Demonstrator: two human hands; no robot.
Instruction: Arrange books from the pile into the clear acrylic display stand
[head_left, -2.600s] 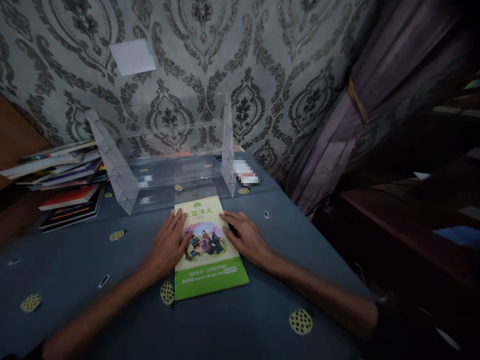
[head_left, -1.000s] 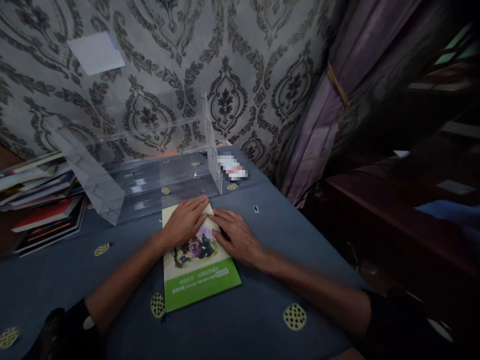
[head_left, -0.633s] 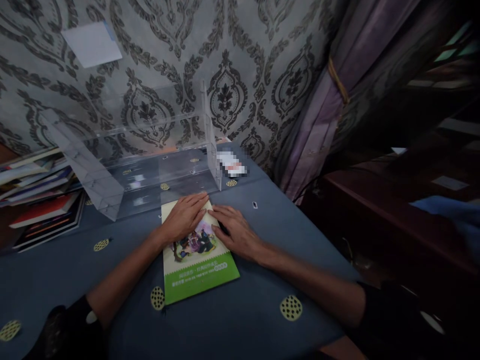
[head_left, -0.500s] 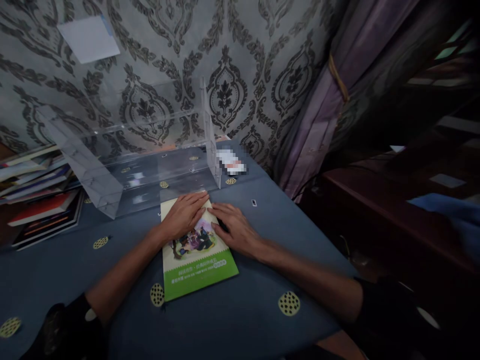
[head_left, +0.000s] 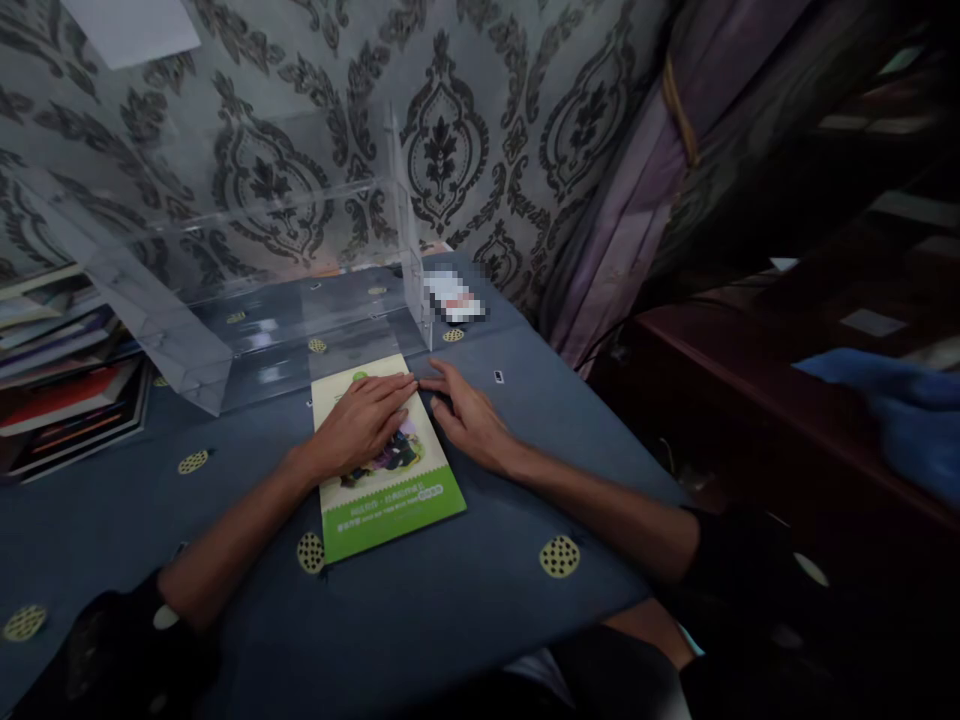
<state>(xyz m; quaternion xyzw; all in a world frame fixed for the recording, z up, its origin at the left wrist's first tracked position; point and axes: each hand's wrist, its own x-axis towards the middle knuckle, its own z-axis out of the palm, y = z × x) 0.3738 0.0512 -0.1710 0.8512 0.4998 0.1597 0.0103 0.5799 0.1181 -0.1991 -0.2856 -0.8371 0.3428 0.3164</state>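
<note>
A thin book (head_left: 394, 525) with a cream and green illustrated cover lies flat on the blue tablecloth (head_left: 247, 560). Across the upper part of its cover rests my left hand (head_left: 366, 422), fingers stretched out and hiding some of the picture. My right hand (head_left: 471, 415) is at the book's upper right edge, side-on, with its fingers apart and extended toward the left fingertips. Neither hand grips anything. Just beyond the book stands a clear acrylic rack (head_left: 180, 335).
A pile of books (head_left: 71, 385) sits left of the rack. To its right lies a pixelated white item (head_left: 456, 295). Past the table's right edge are a tied purple curtain (head_left: 630, 220), a dark red surface (head_left: 720, 370) and a blue cloth (head_left: 862, 375).
The right hand has shifted off the cover to the book's right edge, its fingers more spread. The left hand stays on the book. The view has tilted down slightly.
</note>
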